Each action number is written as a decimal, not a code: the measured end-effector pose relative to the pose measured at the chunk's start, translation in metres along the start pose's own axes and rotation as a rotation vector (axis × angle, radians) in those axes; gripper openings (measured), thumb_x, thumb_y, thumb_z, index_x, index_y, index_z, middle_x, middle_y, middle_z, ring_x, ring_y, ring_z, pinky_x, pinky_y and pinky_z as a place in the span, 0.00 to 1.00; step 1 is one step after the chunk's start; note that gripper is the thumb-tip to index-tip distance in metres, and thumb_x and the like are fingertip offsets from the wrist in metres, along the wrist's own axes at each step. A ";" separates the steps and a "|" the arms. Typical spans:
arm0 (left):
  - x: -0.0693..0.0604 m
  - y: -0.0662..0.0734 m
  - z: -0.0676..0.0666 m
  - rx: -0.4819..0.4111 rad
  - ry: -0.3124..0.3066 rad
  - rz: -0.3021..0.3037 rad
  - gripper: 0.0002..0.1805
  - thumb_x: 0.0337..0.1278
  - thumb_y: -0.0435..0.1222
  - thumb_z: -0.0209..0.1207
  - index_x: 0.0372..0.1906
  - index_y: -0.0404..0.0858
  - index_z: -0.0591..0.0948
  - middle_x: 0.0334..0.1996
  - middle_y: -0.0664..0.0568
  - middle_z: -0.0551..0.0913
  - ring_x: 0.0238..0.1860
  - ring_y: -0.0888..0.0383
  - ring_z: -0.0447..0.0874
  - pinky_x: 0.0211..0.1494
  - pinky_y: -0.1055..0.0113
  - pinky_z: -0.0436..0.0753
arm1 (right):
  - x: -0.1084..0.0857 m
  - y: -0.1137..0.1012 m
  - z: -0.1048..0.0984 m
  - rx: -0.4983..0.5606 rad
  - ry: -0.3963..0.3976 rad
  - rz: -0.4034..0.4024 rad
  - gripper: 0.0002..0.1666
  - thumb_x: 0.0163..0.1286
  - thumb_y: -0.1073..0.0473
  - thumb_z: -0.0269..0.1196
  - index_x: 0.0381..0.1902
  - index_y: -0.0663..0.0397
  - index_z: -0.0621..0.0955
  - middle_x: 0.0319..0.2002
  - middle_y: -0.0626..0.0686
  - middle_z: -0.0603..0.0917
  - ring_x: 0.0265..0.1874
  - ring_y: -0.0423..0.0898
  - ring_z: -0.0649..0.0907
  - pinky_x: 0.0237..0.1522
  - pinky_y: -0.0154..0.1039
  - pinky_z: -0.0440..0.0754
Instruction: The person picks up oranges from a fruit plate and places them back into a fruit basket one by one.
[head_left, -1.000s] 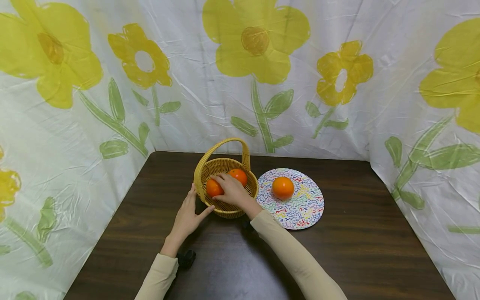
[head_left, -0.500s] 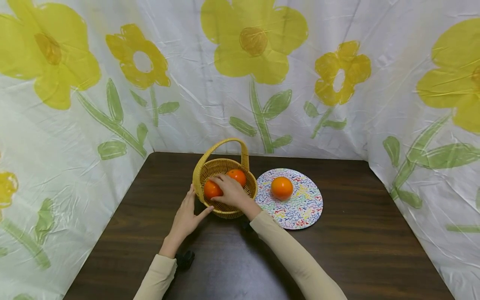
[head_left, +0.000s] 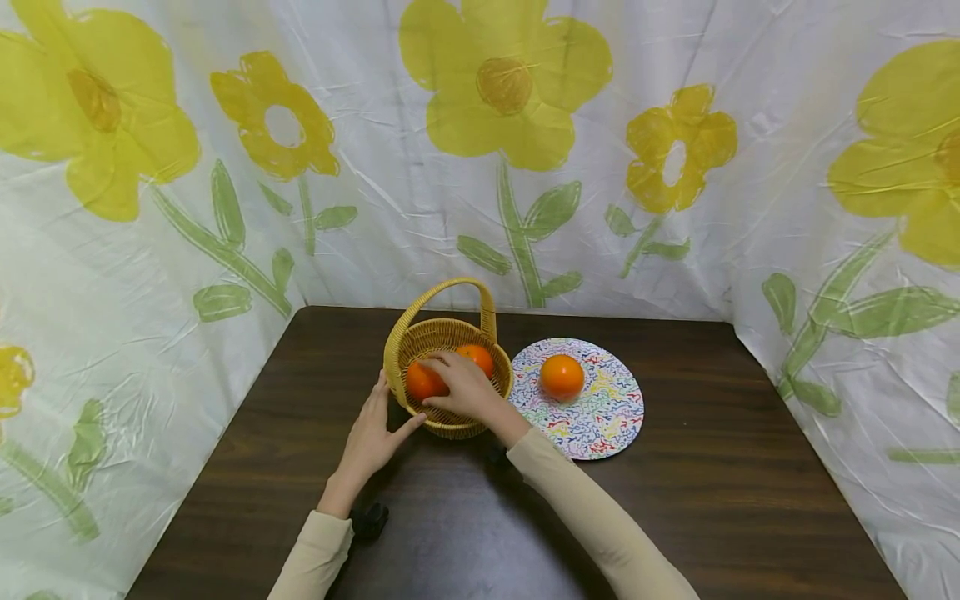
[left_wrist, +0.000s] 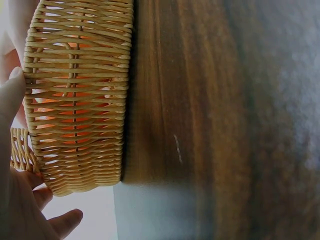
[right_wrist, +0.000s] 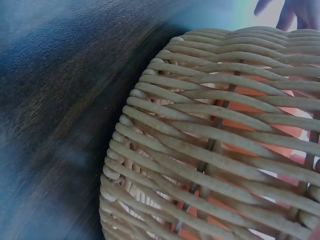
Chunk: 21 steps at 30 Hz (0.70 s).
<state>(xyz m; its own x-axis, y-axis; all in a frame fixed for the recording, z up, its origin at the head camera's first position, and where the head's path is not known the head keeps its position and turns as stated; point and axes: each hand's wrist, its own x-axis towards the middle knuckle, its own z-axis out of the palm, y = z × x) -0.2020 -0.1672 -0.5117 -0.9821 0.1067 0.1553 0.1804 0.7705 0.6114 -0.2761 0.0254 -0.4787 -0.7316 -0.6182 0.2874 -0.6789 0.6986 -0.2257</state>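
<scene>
Now my right grip (head_left: 462, 387) curls round an orange (head_left: 422, 381) inside the wicker basket (head_left: 453, 432), with a second orange (head_left: 480, 357) just beside it! My left grip (head_left: 372, 435) spreads, relaxed, against the basket's outer side, thumb at the rim. Over to the right, a third orange (head_left: 562, 377) sits on the squiggle-patterned disc (head_left: 615, 417), on the dark bench (head_left: 712, 467).

head: high, forward-down over table (head_left: 705, 433) | wrist views: low, close, facing shared basket (left_wrist: 80, 97)

handle (head_left: 489, 315) arches over basket (head_left: 454, 431) | right hand (head_left: 467, 387) blocks its front-right | passable: right of disc (head_left: 600, 408)
</scene>
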 end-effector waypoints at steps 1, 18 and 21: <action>0.000 0.000 0.000 0.001 -0.001 0.001 0.53 0.51 0.66 0.52 0.74 0.43 0.44 0.74 0.51 0.39 0.71 0.42 0.47 0.64 0.37 0.58 | -0.001 0.000 -0.001 0.002 0.002 -0.001 0.41 0.54 0.40 0.67 0.64 0.43 0.70 0.61 0.51 0.71 0.59 0.49 0.72 0.59 0.47 0.71; 0.000 -0.001 0.002 -0.003 0.009 0.010 0.53 0.51 0.65 0.52 0.74 0.40 0.47 0.74 0.53 0.38 0.72 0.42 0.46 0.63 0.37 0.59 | -0.012 0.005 -0.009 0.029 0.036 0.007 0.39 0.55 0.41 0.67 0.63 0.43 0.71 0.61 0.50 0.71 0.59 0.49 0.73 0.61 0.45 0.70; 0.000 -0.002 0.003 -0.002 0.011 0.012 0.53 0.51 0.65 0.52 0.74 0.41 0.47 0.74 0.53 0.38 0.72 0.42 0.47 0.63 0.37 0.59 | -0.015 0.007 -0.009 0.035 0.047 0.008 0.39 0.54 0.41 0.68 0.63 0.43 0.71 0.61 0.50 0.72 0.58 0.49 0.73 0.60 0.46 0.71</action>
<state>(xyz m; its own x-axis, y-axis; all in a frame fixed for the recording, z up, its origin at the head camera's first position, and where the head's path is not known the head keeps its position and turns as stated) -0.2024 -0.1670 -0.5148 -0.9792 0.1090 0.1713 0.1924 0.7677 0.6113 -0.2699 0.0427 -0.4762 -0.7342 -0.5940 0.3288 -0.6751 0.6902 -0.2605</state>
